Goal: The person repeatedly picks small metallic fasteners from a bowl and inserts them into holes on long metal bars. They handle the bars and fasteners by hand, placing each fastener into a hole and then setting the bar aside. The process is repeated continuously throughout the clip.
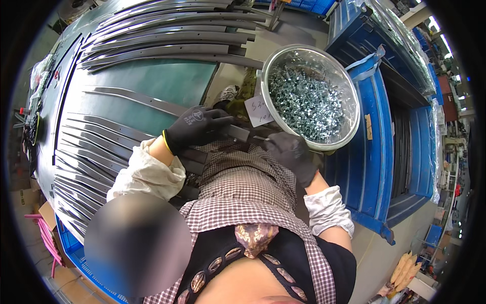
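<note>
My left hand [198,127], in a black glove with a yellow cuff edge, is closed around one end of a long dark metal strip [139,100]. The strip's tip [237,133] pokes out past the fingers, above my lap. Close to that tip is my right hand [292,153], also black-gloved. Its fingers are pinched together at a small thin piece too slight to identify. Just beyond the right hand stands a round clear tub [356,109], holding a heap of small shiny metal pieces [309,104].
More dark strips lie in rows on the green-topped table [167,78], at its far side and its near left. A white paper tag [258,111] leans by the tub. To the right stands a blue metal crate [372,152]. A blurred disc covers the lower left.
</note>
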`<move>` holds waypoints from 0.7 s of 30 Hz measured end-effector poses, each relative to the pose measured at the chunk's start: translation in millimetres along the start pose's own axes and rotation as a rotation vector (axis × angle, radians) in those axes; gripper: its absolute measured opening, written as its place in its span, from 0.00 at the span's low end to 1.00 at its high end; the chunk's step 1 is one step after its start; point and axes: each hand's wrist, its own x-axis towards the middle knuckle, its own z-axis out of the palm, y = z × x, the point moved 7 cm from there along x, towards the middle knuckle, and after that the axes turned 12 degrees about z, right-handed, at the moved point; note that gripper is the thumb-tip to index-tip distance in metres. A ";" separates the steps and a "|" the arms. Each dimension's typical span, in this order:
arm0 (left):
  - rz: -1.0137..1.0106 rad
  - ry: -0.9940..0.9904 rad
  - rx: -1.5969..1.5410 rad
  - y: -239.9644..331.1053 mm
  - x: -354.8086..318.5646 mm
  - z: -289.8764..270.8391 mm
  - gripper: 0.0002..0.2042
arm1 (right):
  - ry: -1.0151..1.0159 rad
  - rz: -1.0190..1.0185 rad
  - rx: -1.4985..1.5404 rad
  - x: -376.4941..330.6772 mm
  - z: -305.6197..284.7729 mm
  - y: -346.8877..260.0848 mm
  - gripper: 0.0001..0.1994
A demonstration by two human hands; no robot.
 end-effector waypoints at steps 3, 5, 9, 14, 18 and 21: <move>-0.027 0.022 -0.012 -11.2 -0.6 -13.0 0.22 | 0.161 0.127 0.075 19.4 -25.5 41.3 0.11; -0.019 0.117 -0.084 -7.2 -9.8 -1.9 0.23 | 0.165 0.231 0.088 23.9 -35.7 65.5 0.11; -0.160 -0.070 -0.163 25.1 -31.6 -26.5 0.21 | 0.058 0.382 -0.073 52.1 -22.5 109.3 0.14; -0.221 -0.360 -0.382 37.7 -86.6 -32.1 0.18 | 0.087 0.402 -0.175 93.4 -10.0 135.0 0.27; -0.238 -0.027 -0.364 0.0 -61.0 -81.4 0.20 | 0.146 0.430 -0.398 117.5 10.2 160.0 0.23; -0.287 0.166 0.012 -58.6 -23.4 -105.7 0.20 | -0.018 0.466 -0.443 134.1 22.3 173.9 0.18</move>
